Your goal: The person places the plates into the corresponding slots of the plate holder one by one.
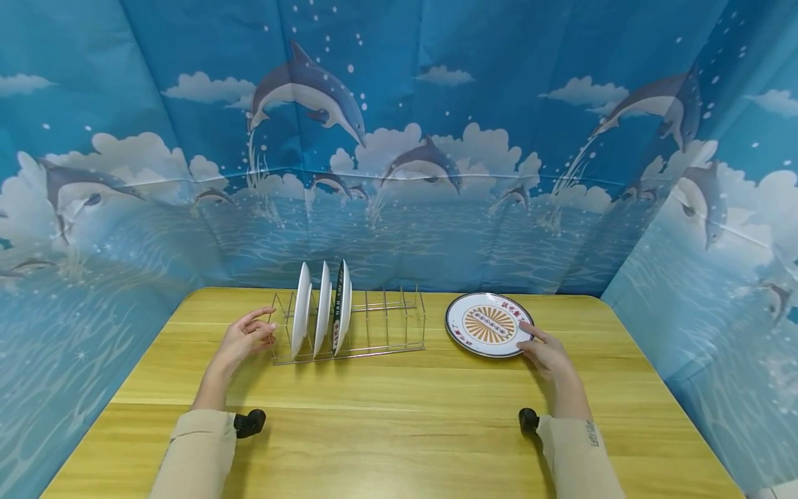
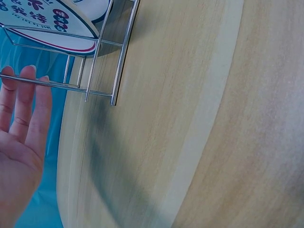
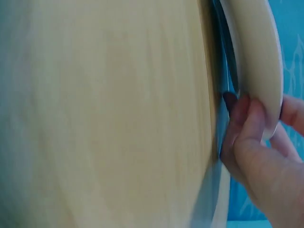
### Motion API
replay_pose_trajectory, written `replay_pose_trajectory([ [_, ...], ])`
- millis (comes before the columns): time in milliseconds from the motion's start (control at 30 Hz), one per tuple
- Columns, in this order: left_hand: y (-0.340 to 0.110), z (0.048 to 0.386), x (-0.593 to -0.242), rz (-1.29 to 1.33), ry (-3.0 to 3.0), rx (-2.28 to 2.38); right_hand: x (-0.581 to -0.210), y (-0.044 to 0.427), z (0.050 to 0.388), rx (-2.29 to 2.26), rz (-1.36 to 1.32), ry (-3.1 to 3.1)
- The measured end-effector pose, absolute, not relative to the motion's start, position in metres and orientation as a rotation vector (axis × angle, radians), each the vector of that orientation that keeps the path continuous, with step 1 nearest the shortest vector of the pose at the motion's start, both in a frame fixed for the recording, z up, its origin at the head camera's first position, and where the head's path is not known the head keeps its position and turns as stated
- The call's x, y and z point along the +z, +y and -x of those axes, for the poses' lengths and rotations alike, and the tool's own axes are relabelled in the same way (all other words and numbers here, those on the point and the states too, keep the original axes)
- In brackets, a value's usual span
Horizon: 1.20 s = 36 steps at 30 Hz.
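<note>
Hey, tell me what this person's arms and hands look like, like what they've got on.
The left sleeve and right sleeve are beige, with small dark lettering on the right one. A rounded black device juts from the end of the left sleeve, and a similar black device from the right. The left hand and right hand wear no gloves.
</note>
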<state>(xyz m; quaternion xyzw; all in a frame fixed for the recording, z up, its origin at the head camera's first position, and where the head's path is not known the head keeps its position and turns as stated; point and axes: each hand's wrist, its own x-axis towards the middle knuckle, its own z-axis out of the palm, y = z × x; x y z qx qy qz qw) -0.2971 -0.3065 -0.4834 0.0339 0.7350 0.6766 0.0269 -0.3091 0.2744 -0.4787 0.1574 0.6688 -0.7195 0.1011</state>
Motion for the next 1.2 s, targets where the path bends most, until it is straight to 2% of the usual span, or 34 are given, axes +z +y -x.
replay_pose_trajectory([
  [200,-0.311,0.302,-0.491,-0.155,2.233,2.128,-0.480,0.279,0.307,-2.159,-0.327,1.844],
  [567,-0.290,0.280,-0.456,-0.010,2.309,2.037,-0.483,0.286,0.296,-2.212,0.066,1.752],
  [733,-0.285,0.277,-0.450,0.032,2.297,2.027,-0.478,0.283,0.293,-2.304,0.179,1.746],
  [1000,-0.286,0.278,-0.454,-0.016,2.310,2.038,-0.458,0.270,0.289,-2.533,0.278,1.693],
  [1200,-0.283,0.275,-0.448,0.031,2.305,2.032,-0.422,0.252,0.285,-2.689,0.402,1.643],
])
